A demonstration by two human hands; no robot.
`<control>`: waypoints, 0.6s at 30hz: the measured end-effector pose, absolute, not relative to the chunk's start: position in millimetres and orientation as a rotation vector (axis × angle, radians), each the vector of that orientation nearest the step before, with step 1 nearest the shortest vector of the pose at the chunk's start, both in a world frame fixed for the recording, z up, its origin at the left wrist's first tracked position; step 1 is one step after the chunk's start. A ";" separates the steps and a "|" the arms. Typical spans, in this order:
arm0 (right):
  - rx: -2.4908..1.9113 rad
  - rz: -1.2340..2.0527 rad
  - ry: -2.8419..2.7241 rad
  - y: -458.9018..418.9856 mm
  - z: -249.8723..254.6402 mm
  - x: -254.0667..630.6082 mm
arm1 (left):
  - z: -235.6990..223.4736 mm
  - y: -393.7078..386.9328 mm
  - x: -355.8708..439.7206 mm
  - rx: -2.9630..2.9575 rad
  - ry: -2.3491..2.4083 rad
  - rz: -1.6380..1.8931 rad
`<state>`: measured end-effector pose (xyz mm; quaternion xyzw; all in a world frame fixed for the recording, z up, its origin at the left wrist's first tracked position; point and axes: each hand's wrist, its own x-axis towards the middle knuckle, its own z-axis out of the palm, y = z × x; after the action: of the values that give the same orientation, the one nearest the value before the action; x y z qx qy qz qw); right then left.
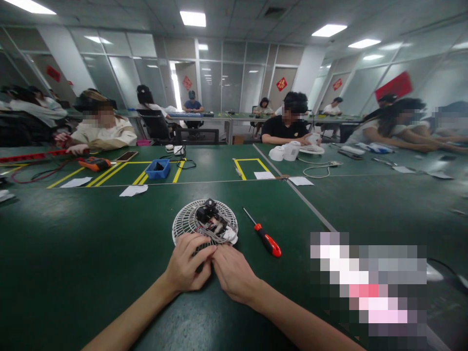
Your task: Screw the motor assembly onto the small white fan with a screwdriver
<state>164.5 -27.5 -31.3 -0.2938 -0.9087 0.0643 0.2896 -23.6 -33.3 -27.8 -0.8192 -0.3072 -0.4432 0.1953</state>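
A round white fan grille (pixel 185 218) lies on the green table straight in front of me. On top of it sit a black motor (pixel 207 210) and a bundle of grey wires (pixel 215 237). At the grille's near edge, my left hand (pixel 189 263) is closed, its fingers curled. My right hand (pixel 234 273) meets it there with fingertips pinched together. Whatever lies between the fingers is hidden. To the right of the grille rests a screwdriver (pixel 268 241) with a red and black handle, its shaft pointing away from me.
Beyond the grille stand a blue tray (pixel 158 168) and yellow tape outlines (pixel 252 160). Paper slips (pixel 133 190) lie along the table seam. An orange and black meter (pixel 94 164) is at far left. Across the table, a person in black (pixel 287 127) handles white parts (pixel 290 151).
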 end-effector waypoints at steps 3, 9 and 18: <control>-0.811 0.252 -2.419 -28.1 -31.2 165.5 | -25.7 -33.5 -19.4 -2.340 -0.880 -1.279; -0.827 0.385 -2.352 -28.5 -29.3 170.1 | -24.4 -30.4 -16.5 -2.587 -1.005 -1.399; -0.829 0.328 -2.354 -29.1 -29.0 169.4 | -23.8 -30.4 -16.2 -2.571 -1.007 -1.410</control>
<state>169.4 -29.1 -29.0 -0.3134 -0.8899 0.1238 0.3074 -16.2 -30.4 -23.8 -0.8291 -0.3247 -0.4547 0.0204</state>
